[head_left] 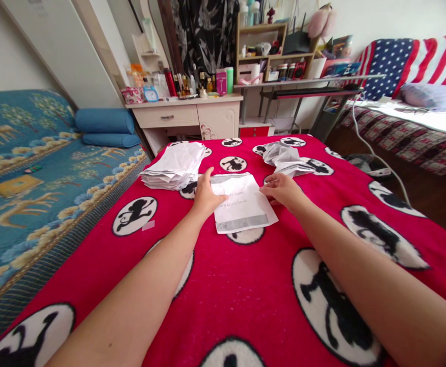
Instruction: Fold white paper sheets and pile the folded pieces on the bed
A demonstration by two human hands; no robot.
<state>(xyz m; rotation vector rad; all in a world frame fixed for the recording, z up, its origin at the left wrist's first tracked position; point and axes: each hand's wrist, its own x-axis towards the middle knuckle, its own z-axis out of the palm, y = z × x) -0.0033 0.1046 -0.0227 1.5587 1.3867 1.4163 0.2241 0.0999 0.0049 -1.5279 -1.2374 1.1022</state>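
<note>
A flat white mailing bag (241, 201) with printed text and a grey strip along its near edge lies on the red blanket (215, 285). My left hand (206, 196) rests at its left edge, thumb spread from the fingers and reaching onto the bag. At the right edge, the fingertips of my right hand (284, 191) touch the bag, with fingers and thumb slightly apart. Beyond my left hand sits a stack of similar white bags (177, 165). To the far right of the bag lies a loose, crumpled pile of grey-white bags (286, 159).
The blanket carries round black-and-white figures, and a small pale scrap (148, 225) lies on it. A blue patterned sofa (54, 168) runs along the left. Behind stand a white dresser (184, 116) with bottles and a desk shelf (263, 56). A white cable (379, 158) hangs at right.
</note>
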